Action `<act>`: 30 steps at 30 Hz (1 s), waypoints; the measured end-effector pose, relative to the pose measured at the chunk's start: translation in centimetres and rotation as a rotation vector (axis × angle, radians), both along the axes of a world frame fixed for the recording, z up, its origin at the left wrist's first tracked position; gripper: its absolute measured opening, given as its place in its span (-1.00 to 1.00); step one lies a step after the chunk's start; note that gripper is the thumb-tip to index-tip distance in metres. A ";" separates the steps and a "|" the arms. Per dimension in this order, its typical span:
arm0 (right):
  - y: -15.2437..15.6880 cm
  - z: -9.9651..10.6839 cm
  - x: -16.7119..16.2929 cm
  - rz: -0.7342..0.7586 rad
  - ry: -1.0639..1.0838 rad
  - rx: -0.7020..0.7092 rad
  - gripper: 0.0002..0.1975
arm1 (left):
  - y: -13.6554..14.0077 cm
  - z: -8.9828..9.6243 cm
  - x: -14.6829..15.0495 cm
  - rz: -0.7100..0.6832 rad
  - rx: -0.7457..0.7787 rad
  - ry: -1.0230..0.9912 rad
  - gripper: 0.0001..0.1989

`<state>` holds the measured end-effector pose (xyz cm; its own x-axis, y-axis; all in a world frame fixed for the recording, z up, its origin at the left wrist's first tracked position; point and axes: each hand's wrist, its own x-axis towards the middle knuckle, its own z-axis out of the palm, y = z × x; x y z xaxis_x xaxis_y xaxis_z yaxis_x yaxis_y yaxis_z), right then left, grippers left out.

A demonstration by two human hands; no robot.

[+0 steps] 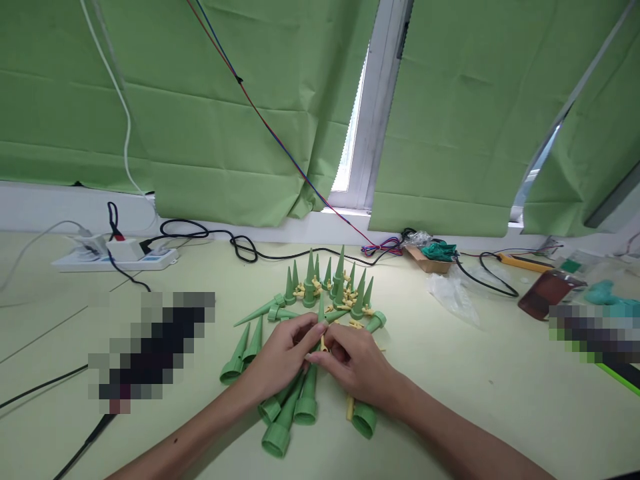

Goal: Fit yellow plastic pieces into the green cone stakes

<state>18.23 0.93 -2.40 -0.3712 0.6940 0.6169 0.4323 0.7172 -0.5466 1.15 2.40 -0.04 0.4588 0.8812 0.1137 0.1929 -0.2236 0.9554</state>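
Note:
My left hand (pixel 281 347) is closed round a green plastic spike (pixel 321 308), its pointed tip showing above the fingers. From the right, my right hand (pixel 359 360) pinches a small yellow valve piece (pixel 324 345) against the spike; fingers partly hide where the two meet. Several green spikes (pixel 343 263) stand upright beyond my hands, with small yellow valves (pixel 309 283) among them. Hollow-ended spikes (pixel 278 433) lie below and between my wrists. Another spike (pixel 364 420) and a yellow piece (pixel 350 408) rest under my right wrist.
A white power strip (pixel 115 259) lies at the back left, and a black cable (pixel 280 257) runs along the wall. Blurred dark objects flank the work area. At the back right are a small cardboard box (pixel 430 261), a clear plastic bag (pixel 453 297) and a dark red container (pixel 547 295).

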 end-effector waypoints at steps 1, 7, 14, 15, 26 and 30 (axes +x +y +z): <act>0.0 0.0 0.0 0.001 0.002 -0.003 -0.68 | 0.0 0.0 0.0 0.002 0.004 0.002 -0.57; 0.1 0.0 0.0 0.003 0.004 -0.003 -0.67 | 0.1 -0.1 -0.1 0.013 0.020 0.017 -0.57; 0.0 0.0 0.0 0.003 0.015 -0.022 -0.68 | 0.1 0.0 0.0 0.014 0.021 0.003 -0.58; 0.0 0.0 0.0 0.000 0.016 -0.027 -0.68 | 0.0 0.1 0.0 0.017 0.019 0.001 -0.58; 0.1 -0.2 0.1 -0.013 0.021 -0.050 -0.70 | -0.1 0.2 0.0 0.041 0.029 0.034 -0.57; 0.1 -0.3 0.2 -0.010 0.029 -0.054 -0.69 | -0.1 0.2 0.0 0.035 0.035 0.035 -0.58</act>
